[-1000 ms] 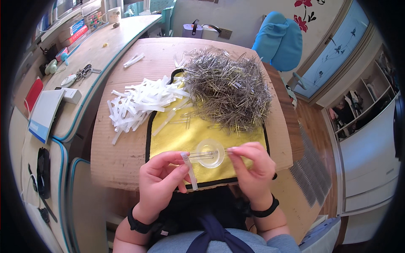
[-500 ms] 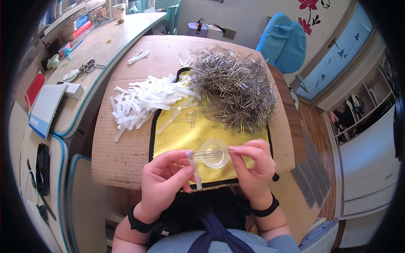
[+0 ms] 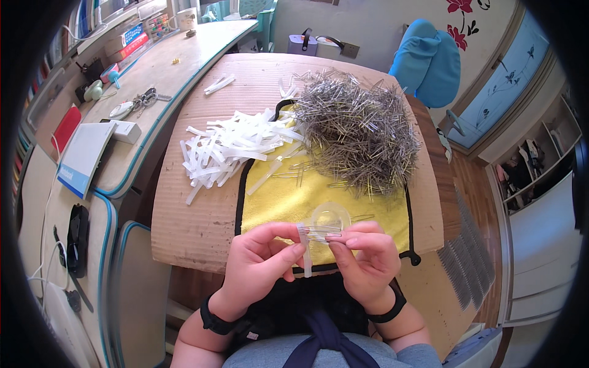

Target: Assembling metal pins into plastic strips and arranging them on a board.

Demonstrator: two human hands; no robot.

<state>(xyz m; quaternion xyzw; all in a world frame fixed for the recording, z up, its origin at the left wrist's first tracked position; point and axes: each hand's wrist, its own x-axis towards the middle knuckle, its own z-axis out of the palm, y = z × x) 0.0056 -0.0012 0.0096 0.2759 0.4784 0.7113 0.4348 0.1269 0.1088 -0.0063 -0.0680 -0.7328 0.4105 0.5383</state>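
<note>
My left hand (image 3: 261,260) pinches a narrow white translucent plastic strip (image 3: 308,262) upright between thumb and fingers. From its upper end several thin metal wire pins (image 3: 315,232) stick out to the right. The fingers of my right hand (image 3: 367,254) are closed on the free ends of these pins. Just beyond the hands, a small clear round dish (image 3: 343,212) sits on a yellow cloth (image 3: 279,205) with black edging. A big tangled heap of U-shaped wire pins (image 3: 362,132) lies at the far right of the cloth. Left of it is a pile of similar white strips (image 3: 227,147).
Cardboard (image 3: 178,227) covers the table under the cloth. A few strips (image 3: 219,84) lie apart at its far left. On the left stands a desk (image 3: 165,83) with keys (image 3: 147,100) and a white box (image 3: 126,131). A blue-covered chair (image 3: 429,64) is at the back right.
My right hand has moved closer to the strip, its fingers now further along the pins. The whole scene has shifted rightward in view. Loose pins now show beside the dish.
</note>
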